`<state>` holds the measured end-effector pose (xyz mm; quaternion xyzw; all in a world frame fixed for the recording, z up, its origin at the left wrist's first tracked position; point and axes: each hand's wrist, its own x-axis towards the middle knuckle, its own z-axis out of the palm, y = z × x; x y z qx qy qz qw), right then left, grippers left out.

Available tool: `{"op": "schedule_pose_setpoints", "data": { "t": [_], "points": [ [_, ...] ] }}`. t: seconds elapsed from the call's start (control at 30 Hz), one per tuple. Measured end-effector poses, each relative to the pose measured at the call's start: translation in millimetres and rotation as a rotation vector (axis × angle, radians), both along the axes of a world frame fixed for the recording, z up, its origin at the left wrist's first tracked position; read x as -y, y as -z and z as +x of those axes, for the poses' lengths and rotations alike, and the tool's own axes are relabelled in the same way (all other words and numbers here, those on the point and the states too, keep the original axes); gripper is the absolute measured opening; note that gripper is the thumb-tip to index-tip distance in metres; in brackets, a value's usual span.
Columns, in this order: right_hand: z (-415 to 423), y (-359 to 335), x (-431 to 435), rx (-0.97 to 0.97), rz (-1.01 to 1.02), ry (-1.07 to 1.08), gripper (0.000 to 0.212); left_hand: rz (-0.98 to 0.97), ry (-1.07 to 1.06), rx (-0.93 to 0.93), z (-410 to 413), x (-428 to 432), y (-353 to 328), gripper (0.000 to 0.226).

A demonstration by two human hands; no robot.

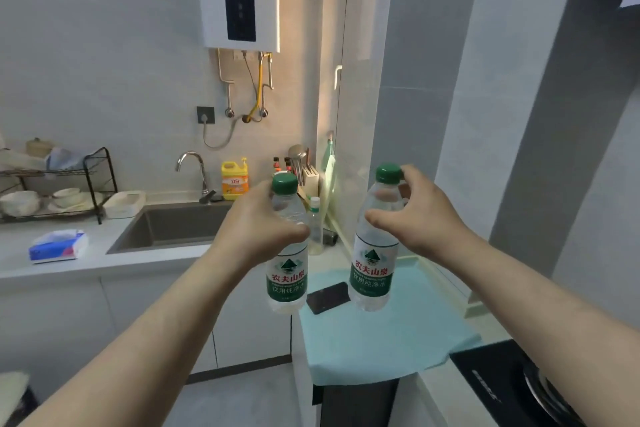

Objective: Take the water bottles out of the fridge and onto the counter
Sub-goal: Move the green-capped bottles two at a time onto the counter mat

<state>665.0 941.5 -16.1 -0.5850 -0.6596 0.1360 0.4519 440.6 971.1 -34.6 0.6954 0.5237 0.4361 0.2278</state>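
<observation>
Left hand [256, 222]: I read it as closed round the shoulder of the left bottle [288, 267], just under the green cap; the thumb tip shows at centre frame, and the fingers are hidden behind the bottle.
Right hand [417, 215]: partly closed; the fingertips pinch the cap and neck of the right bottle [374, 263], and the thumb lies against its shoulder.
Position, left bottle: upright at centre frame, held in the air; its base shows against the cabinet front at the left edge of the teal mat [388, 340].
Position, right bottle: upright, right of centre, base over the teal mat; I cannot tell whether it touches the mat.
Spacing: the two bottles are apart, labels facing me.
Phone [328, 296]: dark, flat on the mat, between the two bottle bases.
Counter [104, 253]: runs across the left of the frame and carries the sink [173, 225] and a tissue pack [59, 246].
Small clear bottle [315, 225]: stands on the counter, seen between the two held bottles.
</observation>
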Motion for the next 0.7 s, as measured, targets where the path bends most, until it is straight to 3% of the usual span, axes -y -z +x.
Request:
{"op": "schedule_pose_setpoints", "data": {
  "t": [0.4, 0.7],
  "points": [
    [86, 81, -153, -0.033, -0.177, 0.157, 0.036, -0.121, 0.054, -0.009, 98, -169, 89, 0.053],
    [180, 163, -300, -0.041, -0.281, 0.119, 0.039, -0.259, 0.027, 0.063, 209, -305, 173, 0.036]
  ]
}}
